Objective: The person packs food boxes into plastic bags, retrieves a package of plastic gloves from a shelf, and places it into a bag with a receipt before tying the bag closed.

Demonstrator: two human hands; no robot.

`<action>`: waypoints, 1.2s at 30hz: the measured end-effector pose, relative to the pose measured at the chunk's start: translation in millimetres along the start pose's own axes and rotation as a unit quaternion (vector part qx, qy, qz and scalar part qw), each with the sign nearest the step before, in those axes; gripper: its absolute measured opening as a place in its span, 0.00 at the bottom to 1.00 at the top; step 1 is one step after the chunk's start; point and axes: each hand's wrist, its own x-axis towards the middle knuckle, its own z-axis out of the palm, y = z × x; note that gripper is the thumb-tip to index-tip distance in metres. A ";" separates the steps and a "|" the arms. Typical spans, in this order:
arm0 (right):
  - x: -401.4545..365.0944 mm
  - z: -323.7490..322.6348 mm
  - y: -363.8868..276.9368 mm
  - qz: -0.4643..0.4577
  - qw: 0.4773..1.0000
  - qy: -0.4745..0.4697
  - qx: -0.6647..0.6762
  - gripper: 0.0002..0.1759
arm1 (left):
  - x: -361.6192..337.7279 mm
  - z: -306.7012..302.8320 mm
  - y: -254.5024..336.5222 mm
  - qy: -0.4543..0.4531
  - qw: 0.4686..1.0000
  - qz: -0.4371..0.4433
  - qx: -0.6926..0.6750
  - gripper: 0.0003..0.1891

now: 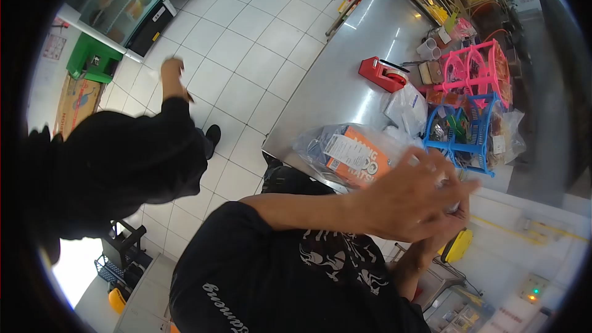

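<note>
My left hand [404,200] is raised in front of my chest, its fingers bent and partly smeared by motion. Behind it my right hand [455,225] is mostly covered, fingers curled close to the left ones. A small pale glint shows between the hands; I cannot make out what it is. Just beyond my left forearm lies a clear plastic bag [314,146] on the counter's corner. An orange printed package [374,163] shows in it, with a white paper slip [348,151] over it.
The steel counter [320,98] carries a red tape dispenser [381,74], a pink rack [472,65], a blue rack [459,129] and a yellow tray [431,3]. Another person in black [123,166] stands at left, an arm stretched out. A glass-door fridge [111,3] is behind.
</note>
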 end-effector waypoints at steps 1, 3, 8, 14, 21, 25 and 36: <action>0.5 -3.0 3.5 -0.026 0.999 0.012 -0.019 0.30 | -8.8 -12.4 -11.7 -0.003 1.000 0.002 0.000 0.36; 5.0 30.3 -34.8 -0.045 0.994 0.076 -0.057 0.16 | -30.0 -24.2 -43.5 -0.048 0.989 -0.045 0.129 0.48; -7.4 63.1 -58.3 -0.089 0.983 -0.064 -0.148 0.19 | -68.0 37.5 -110.0 -0.076 0.990 -0.077 0.087 0.53; -1.3 47.5 -55.5 -0.277 0.903 -0.263 -0.196 0.39 | -75.4 46.9 -142.8 -0.145 0.987 -0.012 0.069 0.26; 9.7 17.3 64.5 -0.115 0.910 -0.224 -0.329 0.52 | -89.8 61.8 -158.4 -0.146 0.988 -0.033 0.026 0.26; 23.0 62.2 54.4 -0.165 0.955 -0.117 -0.218 0.16 | -77.9 33.6 -140.2 -0.160 0.981 -0.111 -0.001 0.38; 9.2 110.8 55.6 -0.017 0.979 -0.012 0.202 0.10 | -38.0 46.3 -127.4 -0.247 0.958 -0.128 0.072 0.37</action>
